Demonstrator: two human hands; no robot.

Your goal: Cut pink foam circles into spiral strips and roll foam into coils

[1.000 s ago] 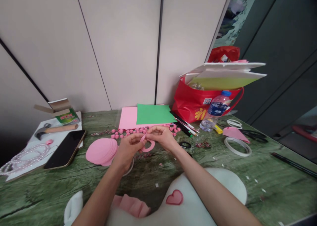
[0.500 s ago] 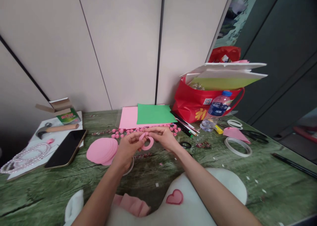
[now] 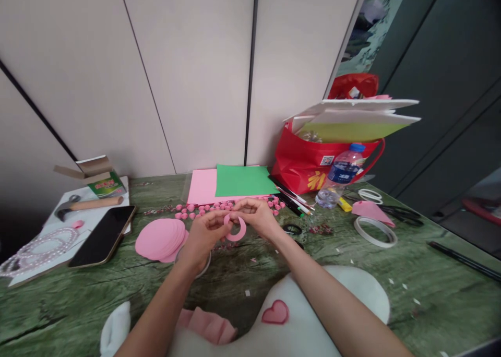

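Note:
Between my two hands is a pink paper strip (image 3: 237,235), curled into a ring, its lower loop hanging below the fingertips. My left hand (image 3: 202,237) pinches it from the left side. My right hand (image 3: 256,218) has its fingers closed at the strip's upper end, where fingertips partly hide it. Small pink rolled paper pieces (image 3: 190,209) lie in a band just behind the hands. Left of my left hand is a stack of pink paper circles (image 3: 158,239). Under my left wrist, a pale ring (image 3: 207,263) is mostly covered.
Pink and green paper sheets (image 3: 240,180) lie against the wall. To the right stand a water bottle (image 3: 342,174) and a red bag (image 3: 291,156), near a tape roll (image 3: 376,231). A phone (image 3: 104,237), hammer (image 3: 90,204) and bead string (image 3: 43,247) lie left.
The curled strip has shifted slightly right and turned, with its gap now showing at the top between the fingers. Both hands keep hold, and the view has shifted a little.

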